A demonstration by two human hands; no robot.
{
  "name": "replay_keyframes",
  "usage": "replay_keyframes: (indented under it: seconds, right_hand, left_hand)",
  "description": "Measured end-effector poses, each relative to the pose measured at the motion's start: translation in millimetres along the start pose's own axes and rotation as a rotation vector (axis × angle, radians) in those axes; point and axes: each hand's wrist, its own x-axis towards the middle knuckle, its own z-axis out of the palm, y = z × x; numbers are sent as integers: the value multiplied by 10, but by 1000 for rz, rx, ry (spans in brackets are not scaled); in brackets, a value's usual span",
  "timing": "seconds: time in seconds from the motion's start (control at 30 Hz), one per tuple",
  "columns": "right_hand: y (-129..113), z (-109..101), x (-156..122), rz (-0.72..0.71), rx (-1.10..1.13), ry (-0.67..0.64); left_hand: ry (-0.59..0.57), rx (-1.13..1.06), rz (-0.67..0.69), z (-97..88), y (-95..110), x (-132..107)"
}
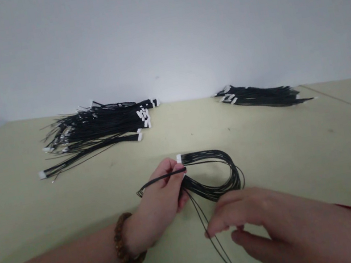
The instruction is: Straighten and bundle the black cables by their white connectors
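My left hand (162, 195) is closed on a black wire harness (225, 163) near its white connectors, one of which, a white connector (179, 159), shows above the thumb. From there the bundled wires loop out to the right and back. A short black strand lies across the back of the thumb. Two thin loose wires (209, 229) hang down toward the near edge. My right hand (255, 221) is beside these loose wires, below the loop, thumb and fingers apart. A fingertip seems to meet one wire, though whether it touches I cannot tell.
At the back left lies a large pile of black wire harnesses (106, 123) with white connectors. One separate harness (75, 160) lies in front of it. A smaller harness stack (260, 96) is at the back right. Behind the pale table (300, 145) stands a white wall (157, 30).
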Motion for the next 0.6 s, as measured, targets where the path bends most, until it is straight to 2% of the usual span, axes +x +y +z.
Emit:
replay_keyframes:
  seconds: [0.13,0.2,0.3,0.4,0.53,0.57,0.6]
  right_hand:
    - [19,66,47,-81,56,7]
    - [21,35,72,-119,87,-40]
    - [24,-147,94,-202,67,-200]
    - [15,-410,101,-306,-34,-270]
    - [48,-676,20,-453,-38,-250]
    - [84,-713,-32,-486,-43,-197]
    - [134,-739,-96,-489,-102,-88]
  left_hand:
    - [-14,48,18,-15,1,-2]
    - [-16,43,15,-15,11,-5]
    - [-18,3,-9,-11,26,-15]
    - [-8,-23,-29,-10,25,-23]
    - [-1,-56,-30,-2,4,-18]
    - [9,-65,-34,2,0,-16]
    - [21,-73,-37,5,0,-15]
